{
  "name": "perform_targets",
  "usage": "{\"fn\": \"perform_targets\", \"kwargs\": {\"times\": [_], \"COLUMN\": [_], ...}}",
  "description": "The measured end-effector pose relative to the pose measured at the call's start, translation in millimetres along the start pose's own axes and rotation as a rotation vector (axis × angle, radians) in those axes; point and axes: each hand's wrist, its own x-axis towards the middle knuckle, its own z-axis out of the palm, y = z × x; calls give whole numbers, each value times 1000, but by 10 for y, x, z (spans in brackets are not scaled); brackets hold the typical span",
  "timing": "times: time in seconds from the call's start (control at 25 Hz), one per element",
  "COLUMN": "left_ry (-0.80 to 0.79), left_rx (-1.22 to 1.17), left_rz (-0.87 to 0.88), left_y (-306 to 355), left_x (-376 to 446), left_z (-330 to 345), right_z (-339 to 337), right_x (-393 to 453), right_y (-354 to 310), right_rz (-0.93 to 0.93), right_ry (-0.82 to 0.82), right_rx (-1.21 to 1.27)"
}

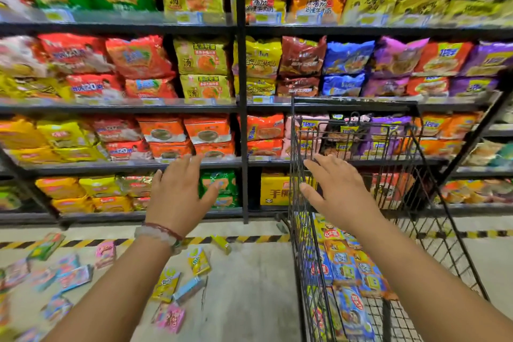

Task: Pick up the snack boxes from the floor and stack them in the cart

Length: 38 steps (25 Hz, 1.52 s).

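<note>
Hands raised in mid-air, both empty. Left hand [177,191], with a bead bracelet [159,232] at the wrist, has fingers straight and spread, palm down, in front of the dark metal shelving [241,91] stocked with noodle packets. Right hand [337,189] likewise has fingers extended and loosely spread; it hovers over the left wall of the black wire shopping cart [298,230]. Contact with the wire: cannot tell.

Small flat cardboard snack boxes [166,284] lie scattered on the grey concrete floor [249,286], left of the cart, below the left forearm. Long axes vary: two yellow boxes run roughly away from the camera, tilted slightly; a pale blue box [188,289] just beside them lies diagonally; a pink box [170,316] sits nearest the camera. Further boxes at far left are blurred, orientation unclear.

Inside the cart, blue, orange and yellow boxes [347,272] lie flat in overlapping rows along the left side, long axes mostly running along the cart's length.

Black-and-yellow striped tape [249,239] crosses the floor at the shelf foot.
</note>
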Motion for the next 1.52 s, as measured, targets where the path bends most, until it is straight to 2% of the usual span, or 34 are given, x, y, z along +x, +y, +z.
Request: {"fn": "perform_targets", "kwargs": {"times": [0.4, 0.68, 0.84, 1.2, 1.52], "left_ry": [-46, -32, -53, -92, -155], "left_rx": [73, 65, 71, 76, 89], "left_rz": [-101, -166, -200, -197, -163], "left_y": [-211, -676, -1173, -2317, -2724], "left_x": [-934, -1056, -909, -195, 532], "left_z": [-155, -130, -9, 279, 780], "right_z": [1, 207, 404, 957, 1410], "right_x": [-590, -384, 56, 1088, 1907], "right_y": [-193, -593, -957, -1787, -1961], "right_rz": [-52, -92, -123, -60, -31], "right_ry": [-34, -49, -76, -110, -146], "right_rx": [70, 90, 103, 104, 124]}}
